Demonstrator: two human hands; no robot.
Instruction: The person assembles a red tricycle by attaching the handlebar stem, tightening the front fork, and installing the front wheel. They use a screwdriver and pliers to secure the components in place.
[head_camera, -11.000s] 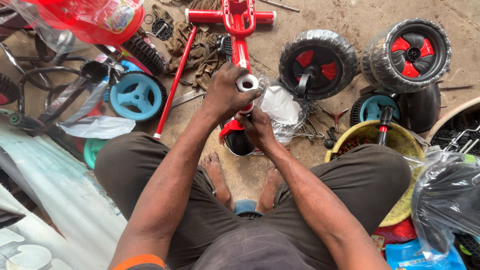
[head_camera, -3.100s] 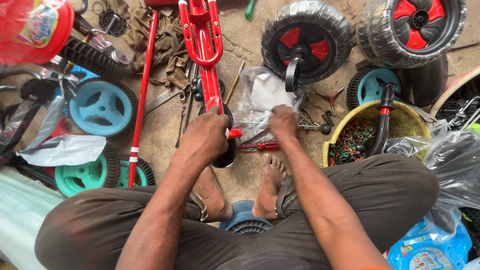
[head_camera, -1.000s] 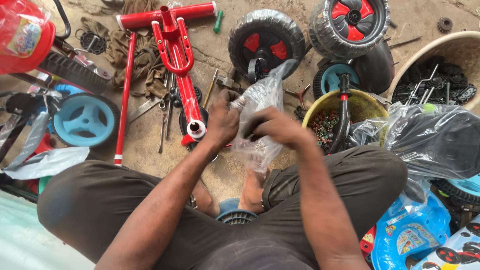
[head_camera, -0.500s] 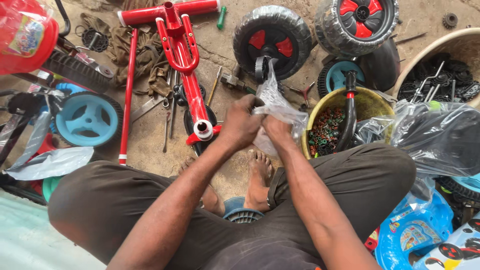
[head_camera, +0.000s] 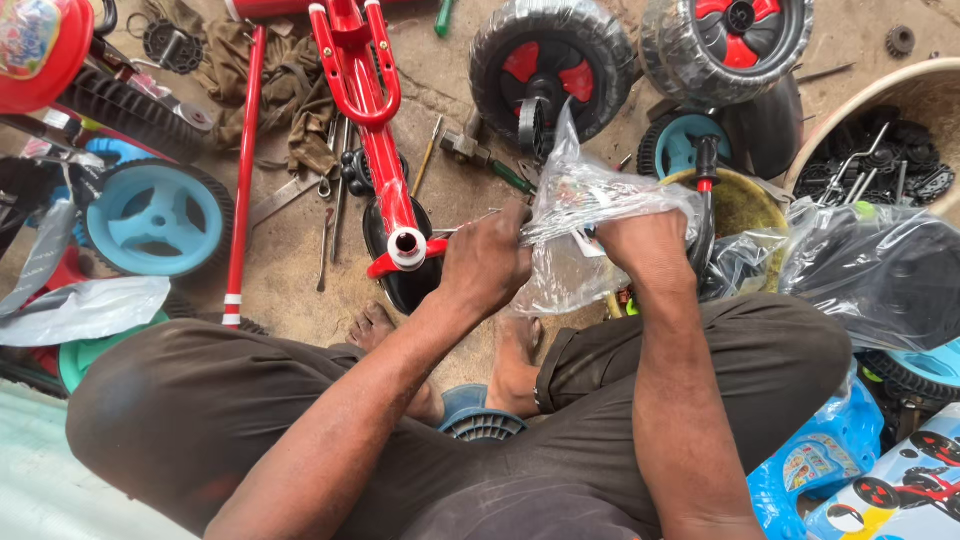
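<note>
Fingers of left hand (head_camera: 487, 262) and right hand (head_camera: 645, 245) pinching clear plastic bag (head_camera: 580, 215), red frame (head_camera: 385, 170) just beside

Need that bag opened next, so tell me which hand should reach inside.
Probably the right hand: it sits at the clear bag's upper edge, while the left hand pinches its side and can hold it steady.

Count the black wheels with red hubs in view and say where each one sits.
2. One black wheel with red hub lies top centre, above the clear plastic bag. The other lies at the top right, cut by the frame edge. More may be hidden.
</note>
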